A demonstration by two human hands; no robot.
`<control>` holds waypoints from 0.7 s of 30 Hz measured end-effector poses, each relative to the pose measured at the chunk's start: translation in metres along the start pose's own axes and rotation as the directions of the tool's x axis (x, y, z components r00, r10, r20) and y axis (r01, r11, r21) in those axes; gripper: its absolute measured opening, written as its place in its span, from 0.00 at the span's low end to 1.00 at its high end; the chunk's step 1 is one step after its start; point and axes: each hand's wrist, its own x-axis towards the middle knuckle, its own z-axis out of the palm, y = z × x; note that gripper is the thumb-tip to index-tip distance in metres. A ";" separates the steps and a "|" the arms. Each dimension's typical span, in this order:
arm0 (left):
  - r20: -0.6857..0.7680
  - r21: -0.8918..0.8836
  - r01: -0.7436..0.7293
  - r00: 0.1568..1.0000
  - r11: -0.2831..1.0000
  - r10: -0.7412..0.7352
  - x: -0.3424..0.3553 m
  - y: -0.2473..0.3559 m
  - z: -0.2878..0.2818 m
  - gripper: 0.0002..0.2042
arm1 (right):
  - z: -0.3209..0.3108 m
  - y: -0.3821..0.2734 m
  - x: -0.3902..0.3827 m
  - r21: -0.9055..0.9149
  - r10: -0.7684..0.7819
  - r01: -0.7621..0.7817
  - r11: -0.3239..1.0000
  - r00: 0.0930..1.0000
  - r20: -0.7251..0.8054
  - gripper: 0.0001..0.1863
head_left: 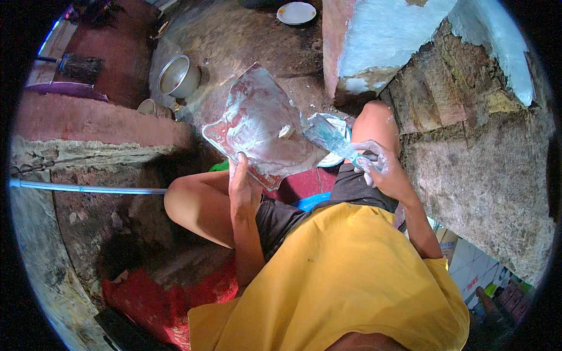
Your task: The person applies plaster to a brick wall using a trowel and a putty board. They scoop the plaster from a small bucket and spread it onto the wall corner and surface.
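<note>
My left hand [243, 184] grips the lower edge of a broad, irregular reddish plate [254, 117] smeared with white paste, its thumb on the upper face. A small lump of paste [285, 131] sits near the plate's right side. In my right hand [380, 167] is a putty knife [331, 136] with a wide, paste-coated blade. The blade tip lies over the plate's right edge; whether it touches cannot be told. White smears cover the right fingers. Behind the knife, partly hidden, is a round white container [339, 155] with a blue rim.
A metal pot [178, 77] stands on the worn floor at the far left, near a small pale cup [155, 109]. Farther off lies a white plate [296, 13]. A rough wall [468, 140] rises close on my right. A pale pipe [88, 187] runs along the left, above red cloth [170, 301].
</note>
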 end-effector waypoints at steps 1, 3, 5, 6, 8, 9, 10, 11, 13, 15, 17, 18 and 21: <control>-0.002 -0.005 0.008 1.000 1.000 -0.008 -0.002 0.001 0.002 0.23 | 0.001 0.003 0.002 0.033 0.003 -0.003 0.999 1.000 -0.004 0.13; -0.013 0.008 0.037 0.999 0.999 -0.037 -0.006 0.003 0.007 0.23 | 0.003 0.007 0.003 0.098 0.010 -0.009 0.995 1.000 -0.012 0.12; -0.033 0.042 0.080 0.996 0.996 -0.079 -0.009 0.007 0.009 0.24 | 0.005 0.001 0.007 0.088 -0.025 0.027 0.996 0.999 -0.020 0.12; -0.024 0.049 0.072 0.997 0.996 -0.071 -0.011 0.008 0.009 0.24 | 0.006 -0.003 0.009 0.083 -0.043 0.045 0.996 0.999 -0.026 0.12; 0.007 0.062 0.059 0.998 0.996 -0.060 -0.011 0.006 0.009 0.24 | 0.005 -0.012 0.012 0.102 -0.023 0.025 0.994 1.000 -0.020 0.12; -0.004 0.083 0.068 0.998 0.994 -0.068 -0.009 0.003 0.002 0.24 | 0.005 -0.016 0.013 0.113 -0.014 0.016 0.993 1.000 -0.020 0.12; -0.011 0.226 0.061 0.998 0.972 -0.060 -0.010 0.005 0.003 0.25 | 0.005 -0.015 0.017 0.109 -0.078 0.080 0.991 0.997 -0.025 0.14; -0.005 0.357 0.048 0.999 0.933 -0.049 -0.010 0.006 0.007 0.26 | 0.002 -0.013 0.021 0.094 -0.145 0.148 0.985 0.989 -0.038 0.15; -0.074 0.298 0.113 0.993 0.948 -0.095 -0.005 0.001 0.011 0.24 | -0.002 0.003 0.031 0.125 -0.309 0.314 0.941 0.949 -0.063 0.19; -0.080 0.159 0.072 0.995 0.985 -0.060 -0.001 -0.012 0.002 0.22 | 0.001 -0.010 0.032 0.125 -0.433 0.441 0.889 0.897 -0.090 0.22; -0.117 0.109 0.069 0.992 0.992 -0.056 0.005 -0.014 -0.002 0.22 | -0.004 -0.013 0.033 -0.055 -0.580 0.577 0.815 0.808 -0.104 0.23; -0.150 0.062 0.089 0.985 0.994 -0.079 0.009 -0.019 -0.005 0.22 | -0.012 -0.012 0.030 0.047 -0.518 0.528 0.848 0.844 -0.140 0.23; -0.019 0.005 0.050 0.999 0.999 -0.050 0.017 -0.030 0.002 0.22 | -0.025 -0.016 0.016 0.224 -0.386 0.431 0.874 0.896 -0.219 0.23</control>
